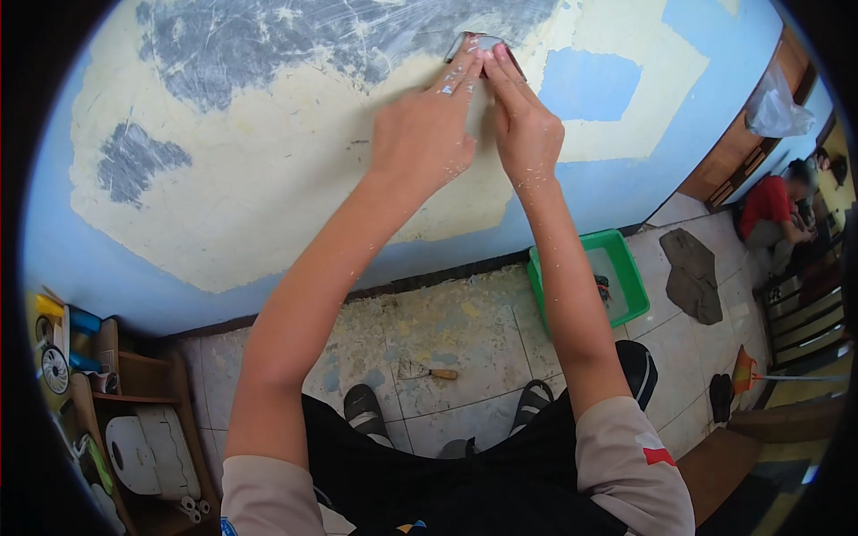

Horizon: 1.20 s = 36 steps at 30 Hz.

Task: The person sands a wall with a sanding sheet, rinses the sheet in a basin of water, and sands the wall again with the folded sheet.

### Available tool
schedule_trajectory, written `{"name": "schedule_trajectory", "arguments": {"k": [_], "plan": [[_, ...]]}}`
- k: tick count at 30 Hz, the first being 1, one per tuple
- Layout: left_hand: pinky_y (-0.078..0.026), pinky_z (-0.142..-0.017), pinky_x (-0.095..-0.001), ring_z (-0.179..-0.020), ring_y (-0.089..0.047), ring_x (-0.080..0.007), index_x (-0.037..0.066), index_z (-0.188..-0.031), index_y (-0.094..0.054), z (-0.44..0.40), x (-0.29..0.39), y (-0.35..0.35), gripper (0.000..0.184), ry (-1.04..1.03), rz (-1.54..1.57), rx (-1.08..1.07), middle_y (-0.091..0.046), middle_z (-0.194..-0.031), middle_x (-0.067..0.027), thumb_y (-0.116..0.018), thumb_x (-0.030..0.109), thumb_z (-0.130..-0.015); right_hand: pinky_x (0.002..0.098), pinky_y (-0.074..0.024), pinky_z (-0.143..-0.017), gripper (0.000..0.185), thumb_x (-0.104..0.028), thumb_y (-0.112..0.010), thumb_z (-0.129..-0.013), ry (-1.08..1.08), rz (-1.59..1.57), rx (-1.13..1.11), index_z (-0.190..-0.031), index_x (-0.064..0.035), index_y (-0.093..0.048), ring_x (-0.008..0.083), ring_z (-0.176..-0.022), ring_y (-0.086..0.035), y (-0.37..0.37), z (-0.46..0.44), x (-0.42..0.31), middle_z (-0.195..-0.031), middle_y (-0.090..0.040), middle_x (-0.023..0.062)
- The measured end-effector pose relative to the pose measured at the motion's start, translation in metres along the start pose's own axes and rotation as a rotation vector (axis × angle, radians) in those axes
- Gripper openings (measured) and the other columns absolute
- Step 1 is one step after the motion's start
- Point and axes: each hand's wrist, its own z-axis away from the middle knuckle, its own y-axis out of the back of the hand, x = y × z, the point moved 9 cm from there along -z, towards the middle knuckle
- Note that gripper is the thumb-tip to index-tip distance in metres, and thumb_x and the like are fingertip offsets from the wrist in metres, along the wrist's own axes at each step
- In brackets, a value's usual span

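Blue-and-cream patchy wall (295, 170), dark grey smears; green basin (633, 275).

The tiled floor (474, 384) — flecked with paint — bears a scraper (441, 373), a green basin (633, 284) and a dark cloth (692, 275).

Pretty bright, fairly even light on the wall (295, 170), though I can't tell where it's coming from. There's a soft shadow on it around the hands (466, 116), and the floor tiles (657, 348) catch a pale sheen over on the right. Shelf unit (134, 397) sits kinda dim. Heavy fisheye too: straight lines bow, corners go black, and stuff near the rim looks stretched and soft.
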Motion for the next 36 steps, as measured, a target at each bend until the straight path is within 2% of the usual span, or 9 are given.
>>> {"name": "schedule_trajectory", "arguments": {"k": [5, 8, 10, 11, 16, 20, 22, 28, 36], "plan": [[-0.063, -0.071, -0.0402, -0.096, -0.073, -0.0272, 0.018, -0.166, -0.038, 0.020, -0.020, 0.013, 0.091, 0.052, -0.075, -0.062, -0.039, -0.171, 0.0081, -0.073, 0.015, -0.082, 0.0273, -0.0566, -0.056, 0.062, 0.004, -0.065, -0.084, 0.072, -0.084, 0.109, -0.137, -0.0275, -0.072, 0.0147, -0.089, -0.077, -0.020, 0.009, -0.024, -0.144, -0.067, -0.0105], [-0.063, -0.071, -0.0391, -0.095, -0.073, -0.0264, 0.019, -0.167, -0.036, 0.042, -0.046, 0.020, 0.093, 0.090, -0.145, -0.121, -0.037, -0.171, 0.0094, -0.072, 0.015, -0.081, 0.0281, -0.0570, -0.056, 0.065, 0.003, -0.066, -0.082, 0.135, -0.128, -0.013, -0.138, -0.0291, -0.072, 0.0153, -0.084, -0.077, -0.023, 0.007, -0.052, -0.145, -0.067, -0.0119], [-0.063, -0.072, -0.0391, -0.095, -0.073, -0.0262, 0.020, -0.167, -0.035, 0.043, -0.046, 0.019, 0.094, 0.107, -0.139, -0.134, -0.037, -0.171, 0.0096, -0.072, 0.015, -0.081, 0.0269, -0.0612, -0.065, 0.065, 0.004, -0.066, -0.086, 0.109, -0.017, -0.259, -0.141, -0.0307, -0.070, 0.0147, -0.097, -0.077, -0.035, 0.007, -0.056, -0.146, -0.065, -0.0107], [-0.063, -0.073, -0.0390, -0.095, -0.073, -0.0261, 0.020, -0.168, -0.034, 0.042, -0.047, 0.018, 0.094, 0.128, -0.131, -0.144, -0.037, -0.171, 0.0098, -0.071, 0.014, -0.081, 0.0254, -0.0580, -0.058, 0.067, 0.002, -0.067, -0.086, 0.153, 0.024, -0.226, -0.141, -0.0355, -0.069, 0.0129, -0.084, -0.076, -0.030, 0.004, -0.053, -0.145, -0.065, -0.0158], [-0.062, -0.075, -0.0401, -0.093, -0.073, -0.0279, 0.020, -0.168, -0.034, 0.019, -0.022, 0.001, 0.092, 0.080, -0.041, -0.080, -0.035, -0.172, 0.0078, -0.069, 0.019, -0.082, 0.0251, -0.0590, -0.060, 0.062, 0.000, -0.067, -0.089, 0.127, 0.082, -0.227, -0.141, -0.0349, -0.069, 0.0130, -0.092, -0.077, -0.012, -0.009, -0.023, -0.143, -0.067, -0.0158], [-0.062, -0.075, -0.0405, -0.092, -0.073, -0.0279, 0.020, -0.167, -0.034, 0.015, -0.014, -0.004, 0.093, 0.096, 0.018, -0.068, -0.035, -0.172, 0.0086, -0.069, 0.018, -0.081, 0.0244, -0.0609, -0.065, 0.043, -0.005, -0.067, -0.097, 0.159, -0.044, -0.162, -0.134, -0.0255, -0.075, 0.0138, -0.097, -0.078, -0.007, -0.014, -0.019, -0.139, -0.071, -0.0077], [-0.062, -0.074, -0.0408, -0.091, -0.073, -0.0282, 0.019, -0.167, -0.035, 0.016, -0.021, 0.002, 0.093, 0.070, 0.017, -0.056, -0.034, -0.173, 0.0086, -0.069, 0.017, -0.081, 0.0237, -0.0558, -0.060, 0.037, -0.009, -0.074, -0.096, 0.119, -0.271, -0.073, -0.132, -0.0163, -0.076, 0.0111, -0.082, -0.075, 0.003, -0.019, -0.021, -0.131, -0.077, 0.0015], [-0.062, -0.069, -0.0394, -0.085, -0.071, -0.0295, 0.015, -0.165, -0.039, 0.016, -0.017, 0.000, 0.092, 0.042, 0.010, -0.055, -0.035, -0.173, 0.0071, -0.070, 0.014, -0.079, 0.0259, -0.0466, -0.055, 0.025, -0.008, -0.074, -0.093, -0.126, -0.282, 0.156, -0.118, -0.0052, -0.076, 0.0134, -0.072, -0.064, 0.025, -0.017, -0.022, -0.105, -0.075, 0.0042], [-0.062, -0.067, -0.0380, -0.084, -0.070, -0.0289, 0.013, -0.162, -0.044, 0.020, -0.019, -0.001, 0.086, 0.013, 0.070, -0.009, -0.041, -0.170, 0.0065, -0.070, 0.014, -0.080, 0.0314, -0.0541, -0.066, 0.029, -0.007, -0.072, -0.092, -0.320, -0.440, 0.020, -0.120, -0.0046, -0.076, 0.0186, -0.083, -0.064, -0.011, 0.017, -0.017, -0.111, -0.067, 0.0106]]}}
